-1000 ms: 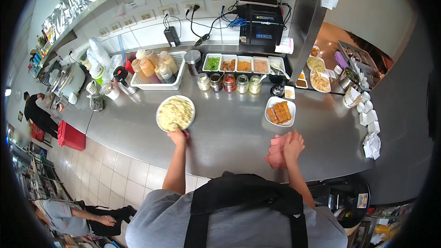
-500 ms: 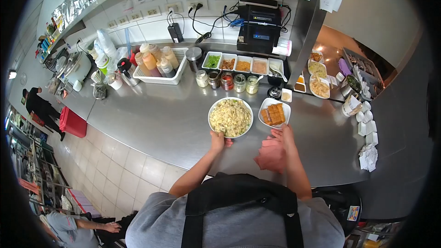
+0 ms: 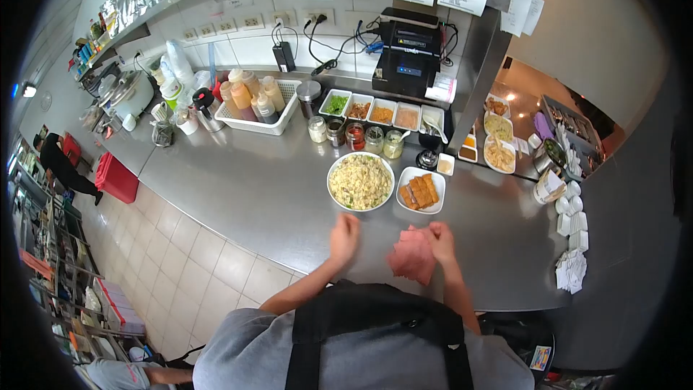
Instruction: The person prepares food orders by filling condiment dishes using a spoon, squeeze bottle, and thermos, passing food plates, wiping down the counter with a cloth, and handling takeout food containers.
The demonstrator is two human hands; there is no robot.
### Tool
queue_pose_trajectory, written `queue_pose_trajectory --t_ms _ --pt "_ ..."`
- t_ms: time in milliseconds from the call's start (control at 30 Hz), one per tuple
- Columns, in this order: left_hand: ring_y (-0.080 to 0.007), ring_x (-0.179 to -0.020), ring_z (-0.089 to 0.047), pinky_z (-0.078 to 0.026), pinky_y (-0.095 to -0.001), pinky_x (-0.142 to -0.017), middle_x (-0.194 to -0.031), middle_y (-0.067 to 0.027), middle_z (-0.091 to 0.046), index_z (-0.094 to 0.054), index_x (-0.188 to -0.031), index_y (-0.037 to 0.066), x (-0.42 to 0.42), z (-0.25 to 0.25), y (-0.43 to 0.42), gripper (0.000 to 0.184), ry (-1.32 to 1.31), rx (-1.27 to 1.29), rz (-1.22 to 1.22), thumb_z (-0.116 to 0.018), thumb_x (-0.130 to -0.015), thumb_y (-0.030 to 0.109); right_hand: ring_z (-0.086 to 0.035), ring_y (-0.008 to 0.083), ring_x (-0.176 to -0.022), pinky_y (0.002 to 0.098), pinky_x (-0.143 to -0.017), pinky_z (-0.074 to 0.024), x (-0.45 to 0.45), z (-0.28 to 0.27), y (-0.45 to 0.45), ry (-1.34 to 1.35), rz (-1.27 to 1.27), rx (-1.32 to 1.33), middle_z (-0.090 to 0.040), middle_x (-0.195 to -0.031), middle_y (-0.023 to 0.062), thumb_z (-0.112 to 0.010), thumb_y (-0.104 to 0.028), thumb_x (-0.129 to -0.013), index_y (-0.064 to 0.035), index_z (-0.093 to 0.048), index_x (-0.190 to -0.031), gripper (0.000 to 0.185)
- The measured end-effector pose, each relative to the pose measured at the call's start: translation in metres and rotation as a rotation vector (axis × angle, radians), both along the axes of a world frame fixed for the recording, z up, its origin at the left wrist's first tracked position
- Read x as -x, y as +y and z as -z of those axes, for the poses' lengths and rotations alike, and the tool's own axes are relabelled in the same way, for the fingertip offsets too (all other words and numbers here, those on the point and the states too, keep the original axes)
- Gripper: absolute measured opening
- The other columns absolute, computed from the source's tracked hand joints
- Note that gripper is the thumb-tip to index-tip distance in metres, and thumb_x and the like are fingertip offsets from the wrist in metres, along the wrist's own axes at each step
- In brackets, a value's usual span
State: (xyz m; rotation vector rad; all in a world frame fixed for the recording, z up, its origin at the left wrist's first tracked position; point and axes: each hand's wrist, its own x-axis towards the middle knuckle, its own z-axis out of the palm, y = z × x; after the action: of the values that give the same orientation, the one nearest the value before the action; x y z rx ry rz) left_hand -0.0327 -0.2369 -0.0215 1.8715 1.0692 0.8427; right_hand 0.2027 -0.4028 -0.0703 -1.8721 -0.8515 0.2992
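On the steel counter stands a round white bowl (image 3: pixel 361 182) heaped with fried rice. Just right of it is a square white dish (image 3: pixel 421 190) of sliced fried cutlet. My left hand (image 3: pixel 345 237) hovers in front of the bowl, apart from it; motion smears its fingers. In front of the square dish, my right hand (image 3: pixel 442 241) is closed on an edge of a pink cloth (image 3: pixel 412 256), which hangs down to its left.
Several jars (image 3: pixel 354 136) and topping tubs (image 3: pixel 359 107) line the back, below a black printer (image 3: pixel 408 55). A white basket (image 3: pixel 278 126) of squeeze bottles is left of them. Small cups (image 3: pixel 569 206) and napkins (image 3: pixel 571 271) lie right. Another person (image 3: pixel 61 166) stands far left.
My left hand has let go of the rice bowl and drawn back. My right hand has left the square dish and now grips the cloth. The dish sits turned slightly.
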Motion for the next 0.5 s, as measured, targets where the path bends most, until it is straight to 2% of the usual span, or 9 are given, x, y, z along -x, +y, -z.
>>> queue_pose_trajectory --t_ms 33,100,167,200,267,300,367,467,500 --pt "-0.0325 -0.073 -0.064 -0.052 -0.0407 -0.068 -0.085 -0.0135 -0.066 -0.056 -0.107 0.002 -0.001 -0.012 -0.015 0.022 0.105 -0.081 0.191 -0.056 -0.094 0.02 -0.062 0.0124 -0.072 0.0262 -0.062 -0.0518 0.005 -0.012 -0.01 0.031 0.029 0.039 -0.067 -0.084 0.0074 -0.062 -0.009 -0.089 0.0006 -0.062 -0.105 0.019" --pt "-0.0345 -0.106 -0.061 -0.049 -0.0427 -0.089 -0.113 -0.0153 -0.064 -0.061 -0.109 0.005 -0.022 0.001 -0.023 0.026 0.263 -0.285 0.836 -0.062 -0.083 0.008 -0.061 0.0112 -0.069 0.0259 -0.061 -0.0515 0.009 -0.024 -0.023 0.059 0.043 0.079 -0.067 -0.08 0.0061 -0.061 -0.007 -0.089 -0.0001 -0.065 -0.099 0.013" --pt "-0.0312 -0.129 -0.047 -0.039 -0.0444 -0.104 -0.137 -0.0153 -0.051 -0.057 -0.127 0.012 -0.053 0.01 -0.044 0.046 0.168 -0.501 1.185 -0.062 -0.082 0.014 -0.061 0.0096 -0.067 0.0242 -0.057 -0.0499 -0.004 -0.015 -0.035 0.126 0.154 0.001 -0.064 -0.071 0.0036 -0.057 -0.004 -0.089 -0.0016 -0.066 -0.096 0.011" --pt "-0.0312 -0.129 -0.047 -0.039 -0.0444 -0.104 -0.137 -0.0153 -0.051 -0.057 -0.127 0.012 -0.065 0.009 -0.054 0.046 0.168 -0.496 1.176 -0.062 -0.082 0.014 -0.059 0.0083 -0.064 0.0229 -0.055 -0.0478 -0.009 -0.025 -0.038 0.124 0.144 0.012 -0.064 -0.074 0.0031 -0.056 -0.004 -0.091 -0.0021 -0.065 -0.098 0.012" --pt "-0.0306 -0.135 -0.041 -0.035 -0.046 -0.109 -0.148 -0.0134 -0.04 -0.047 -0.139 0.014 -0.078 0.007 -0.073 0.057 0.117 -0.783 1.264 -0.06 -0.084 0.023 -0.058 0.0079 -0.063 0.023 -0.054 -0.0468 -0.017 -0.044 -0.038 0.133 0.139 -0.003 -0.064 -0.076 0.0026 -0.056 -0.005 -0.092 -0.002 -0.065 -0.099 0.012" --pt "-0.0306 -0.135 -0.041 -0.035 -0.046 -0.109 -0.148 -0.0134 -0.04 -0.047 -0.139 0.014 -0.077 0.015 -0.078 0.057 0.121 -0.763 1.238 -0.06 -0.084 0.023 -0.057 0.0075 -0.062 0.023 -0.053 -0.0459 -0.021 -0.052 -0.035 0.143 0.137 -0.023 -0.063 -0.077 0.0021 -0.057 -0.006 -0.093 -0.0019 -0.064 -0.1 0.012" --pt "-0.036 -0.14 -0.032 -0.025 -0.0482 -0.115 -0.149 -0.0147 -0.037 -0.044 -0.142 0.016 -0.071 0.04 -0.086 0.06 0.189 -0.761 1.159 -0.056 -0.085 0.026 -0.056 0.0073 -0.062 0.0226 -0.053 -0.0443 -0.023 -0.069 -0.029 0.124 0.068 0.027 -0.062 -0.08 0.0013 -0.056 -0.009 -0.094 -0.0019 -0.063 -0.103 0.013" --pt "-0.0334 -0.14 -0.034 -0.025 -0.0471 -0.114 -0.149 -0.0155 -0.038 -0.041 -0.144 0.014 -0.034 0.052 -0.078 0.061 0.293 -0.732 1.02 -0.054 -0.087 0.031 -0.058 0.0106 -0.066 0.0264 -0.061 -0.0484 -0.018 -0.082 -0.017 0.111 0.028 0.038 -0.064 -0.081 0.0052 -0.056 -0.01 -0.095 0.0004 -0.064 -0.103 0.015" --pt "-0.0329 -0.139 -0.034 -0.025 -0.0483 -0.114 -0.149 -0.0159 -0.037 -0.039 -0.145 0.012 -0.019 0.031 -0.072 0.062 0.468 -0.594 0.966 -0.054 -0.088 0.03 -0.058 0.0106 -0.066 0.0264 -0.061 -0.0484 -0.014 -0.084 -0.014 0.111 -0.01 0.063 -0.064 -0.081 0.0052 -0.056 -0.01 -0.095 0.0004 -0.064 -0.103 0.015"
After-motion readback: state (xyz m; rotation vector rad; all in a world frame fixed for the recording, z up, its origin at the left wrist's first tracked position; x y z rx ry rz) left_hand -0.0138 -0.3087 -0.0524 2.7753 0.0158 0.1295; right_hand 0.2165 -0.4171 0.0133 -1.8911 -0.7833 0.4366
